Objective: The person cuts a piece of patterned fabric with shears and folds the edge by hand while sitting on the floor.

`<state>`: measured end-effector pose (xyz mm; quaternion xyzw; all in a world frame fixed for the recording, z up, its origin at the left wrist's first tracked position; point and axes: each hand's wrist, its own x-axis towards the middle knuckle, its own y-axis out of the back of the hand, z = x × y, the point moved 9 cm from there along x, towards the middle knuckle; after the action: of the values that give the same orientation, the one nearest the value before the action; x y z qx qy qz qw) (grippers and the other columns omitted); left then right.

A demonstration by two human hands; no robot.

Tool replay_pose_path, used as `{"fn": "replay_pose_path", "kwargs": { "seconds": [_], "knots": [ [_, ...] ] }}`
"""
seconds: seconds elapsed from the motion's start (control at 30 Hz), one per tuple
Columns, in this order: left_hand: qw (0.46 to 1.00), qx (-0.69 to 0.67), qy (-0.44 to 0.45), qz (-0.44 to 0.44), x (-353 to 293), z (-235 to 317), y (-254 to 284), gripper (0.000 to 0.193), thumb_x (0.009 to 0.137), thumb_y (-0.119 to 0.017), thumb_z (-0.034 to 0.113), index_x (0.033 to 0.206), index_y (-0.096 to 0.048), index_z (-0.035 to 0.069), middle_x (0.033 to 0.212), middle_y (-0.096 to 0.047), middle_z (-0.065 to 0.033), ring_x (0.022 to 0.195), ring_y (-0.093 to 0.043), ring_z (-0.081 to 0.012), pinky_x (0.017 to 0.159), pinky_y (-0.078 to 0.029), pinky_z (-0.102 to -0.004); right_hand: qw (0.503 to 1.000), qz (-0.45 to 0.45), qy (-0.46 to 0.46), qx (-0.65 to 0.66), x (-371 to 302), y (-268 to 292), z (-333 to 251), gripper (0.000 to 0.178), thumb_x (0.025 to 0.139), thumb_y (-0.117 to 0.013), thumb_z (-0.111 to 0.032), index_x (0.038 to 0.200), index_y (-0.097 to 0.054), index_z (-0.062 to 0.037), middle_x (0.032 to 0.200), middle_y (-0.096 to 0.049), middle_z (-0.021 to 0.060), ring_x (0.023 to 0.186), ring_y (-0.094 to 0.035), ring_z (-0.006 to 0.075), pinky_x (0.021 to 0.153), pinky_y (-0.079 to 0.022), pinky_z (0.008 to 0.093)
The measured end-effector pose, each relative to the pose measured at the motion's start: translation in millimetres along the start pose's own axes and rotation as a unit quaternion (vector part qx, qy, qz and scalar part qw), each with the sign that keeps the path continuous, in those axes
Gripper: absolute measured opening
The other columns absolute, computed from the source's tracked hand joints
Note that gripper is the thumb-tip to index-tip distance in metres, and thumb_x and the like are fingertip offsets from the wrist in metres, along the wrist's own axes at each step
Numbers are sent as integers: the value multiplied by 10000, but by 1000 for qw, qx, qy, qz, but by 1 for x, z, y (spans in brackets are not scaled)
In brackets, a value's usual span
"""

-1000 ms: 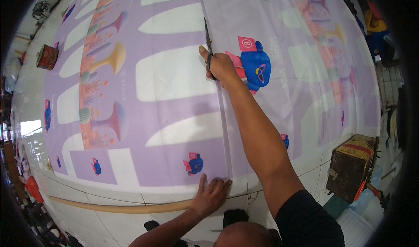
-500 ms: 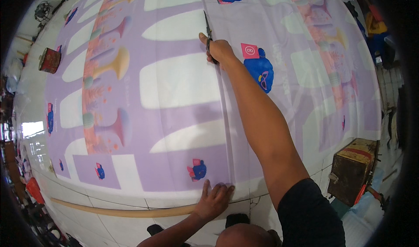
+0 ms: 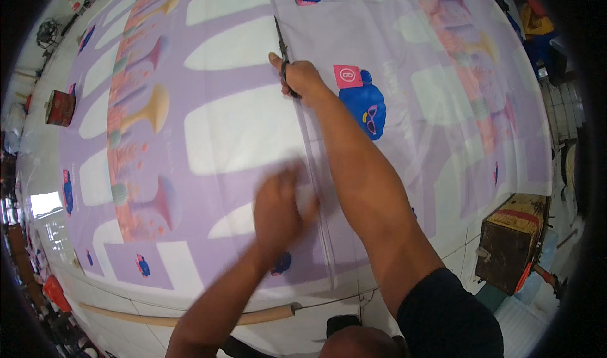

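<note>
Printed purple sheet [image 3: 227, 80] lies spread over tiled floor [image 3: 133, 334], beneath and all around scissors [image 3: 282, 49]. Right hand [image 3: 297, 78] wraps scissors' handles; blades point away from person, along seam-like line [image 3: 327, 257] in sheet. Left hand [image 3: 278, 209] nearer person than scissors, over sheet, blurred: cannot tell if fingers are spread or together, or touching sheet. Red tin [image 3: 60, 109] well left of scissors. Dark box [image 3: 506, 247] far right of scissors, nearer person.

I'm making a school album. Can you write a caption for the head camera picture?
Scissors in the right hand, the left hand a blur over a big purple printed sheet.
</note>
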<state>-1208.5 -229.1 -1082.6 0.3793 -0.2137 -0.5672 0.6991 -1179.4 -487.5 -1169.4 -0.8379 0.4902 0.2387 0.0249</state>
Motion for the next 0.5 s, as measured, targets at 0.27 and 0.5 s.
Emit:
{"fn": "replay_pose_path", "kwargs": {
  "seconds": [0.27,0.5],
  "knots": [
    [968,189,-61,152,131,-53,24,846,834,-671,506,1447,-412,-16,1466,-410,-262,1431,-304,-446,1196,-178,-581,1000,-5,3,-10,-11,-16,-20,632,885,-680,-594,671,-577,-7,559,-538,58,465,-540,158,473,-439,314],
    [979,161,-40,120,139,-47,23,913,800,-706,531,1461,-390,-14,1461,-399,-276,1431,-301,-446,1192,-169,-594,999,-23,-41,15,-14,-10,-17,587,906,-681,-567,658,-533,-56,570,-520,27,479,-519,117,472,-444,284]
  ]
}}
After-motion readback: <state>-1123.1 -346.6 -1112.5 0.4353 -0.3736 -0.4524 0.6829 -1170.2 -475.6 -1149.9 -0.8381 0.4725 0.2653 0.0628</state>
